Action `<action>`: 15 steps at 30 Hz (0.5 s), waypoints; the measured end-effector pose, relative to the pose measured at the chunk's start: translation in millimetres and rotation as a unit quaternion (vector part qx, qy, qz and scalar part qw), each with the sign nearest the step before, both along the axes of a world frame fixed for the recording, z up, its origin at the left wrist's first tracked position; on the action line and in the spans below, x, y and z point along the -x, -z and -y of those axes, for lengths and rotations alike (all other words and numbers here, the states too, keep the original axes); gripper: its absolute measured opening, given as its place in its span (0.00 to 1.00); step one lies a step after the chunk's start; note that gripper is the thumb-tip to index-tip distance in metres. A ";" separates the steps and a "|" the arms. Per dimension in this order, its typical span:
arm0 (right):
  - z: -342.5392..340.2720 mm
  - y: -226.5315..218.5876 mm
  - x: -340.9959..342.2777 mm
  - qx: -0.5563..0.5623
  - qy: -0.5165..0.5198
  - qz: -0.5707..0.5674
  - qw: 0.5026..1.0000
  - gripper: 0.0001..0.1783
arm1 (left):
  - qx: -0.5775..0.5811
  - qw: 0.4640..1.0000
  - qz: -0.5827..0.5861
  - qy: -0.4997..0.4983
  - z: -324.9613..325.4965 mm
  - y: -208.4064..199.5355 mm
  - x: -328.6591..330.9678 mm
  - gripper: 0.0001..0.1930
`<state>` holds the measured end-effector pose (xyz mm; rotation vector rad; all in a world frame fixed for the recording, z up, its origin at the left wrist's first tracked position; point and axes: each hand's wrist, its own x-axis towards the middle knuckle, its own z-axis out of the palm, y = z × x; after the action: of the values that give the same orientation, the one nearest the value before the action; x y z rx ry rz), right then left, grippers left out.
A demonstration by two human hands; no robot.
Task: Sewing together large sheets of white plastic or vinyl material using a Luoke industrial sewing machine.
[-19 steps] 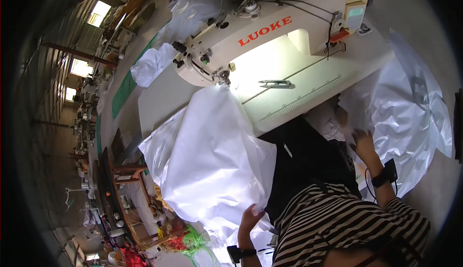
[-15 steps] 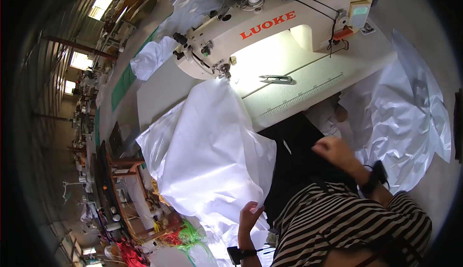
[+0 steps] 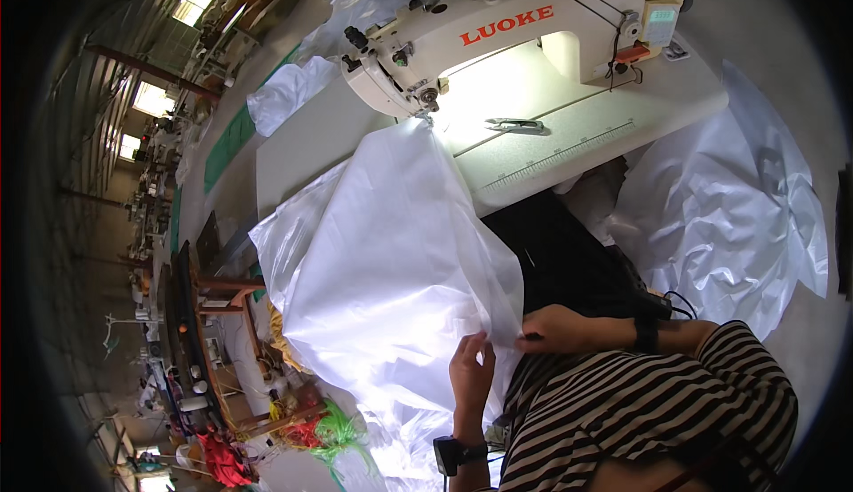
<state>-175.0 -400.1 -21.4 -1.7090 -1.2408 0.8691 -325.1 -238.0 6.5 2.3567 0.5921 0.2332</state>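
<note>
A large white glossy sheet [image 3: 382, 243] hangs from under the needle area of the sewing machine [image 3: 524, 21] and spreads down over the table's front edge toward my lap. My left hand [image 3: 472, 369] is closed at the sheet's lower right part, thumb and fingers pinching it. Just right of it, my right hand [image 3: 553, 327] has its fingers closed on the sheet's right edge. A small pair of thread snips [image 3: 515, 126] lies on the machine bed, away from both hands.
A second heap of white sheeting [image 3: 729, 217] hangs at the right of the table. More white material [image 3: 293, 92] lies left behind the machine head. Green and red strings [image 3: 336, 430] are bundled at the lower left, beside a wooden frame [image 3: 233, 295].
My right hand has moved left and down from over my dark-clothed lap to the sheet's edge. My left hand has risen slightly along the sheet. The view has shifted a little.
</note>
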 end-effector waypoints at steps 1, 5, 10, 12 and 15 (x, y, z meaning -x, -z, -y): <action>3.9 -12.0 5.0 -0.027 -0.019 -0.007 0.999 0.17 | -0.028 0.999 0.036 0.014 3.9 -13.0 -0.7 0.10; 10.1 -46.9 17.7 -0.087 -0.060 0.008 0.994 0.14 | -0.135 0.989 0.036 0.038 16.1 -59.8 10.2 0.09; 6.8 -61.8 30.9 -0.152 -0.098 0.055 0.982 0.13 | -0.080 0.992 0.073 0.071 24.7 -65.3 14.9 0.06; 5.9 -64.9 36.6 -0.158 -0.088 0.054 0.982 0.11 | 0.168 0.982 0.082 0.015 24.0 -59.1 14.6 0.06; 7.3 -64.4 32.6 -0.162 -0.121 0.091 0.975 0.12 | 0.308 0.950 0.046 -0.002 22.7 -55.8 14.9 0.07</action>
<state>-207.6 -407.4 43.0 -1.4188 -1.6425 0.6137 -340.0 -260.7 62.3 1.7316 0.5308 0.1328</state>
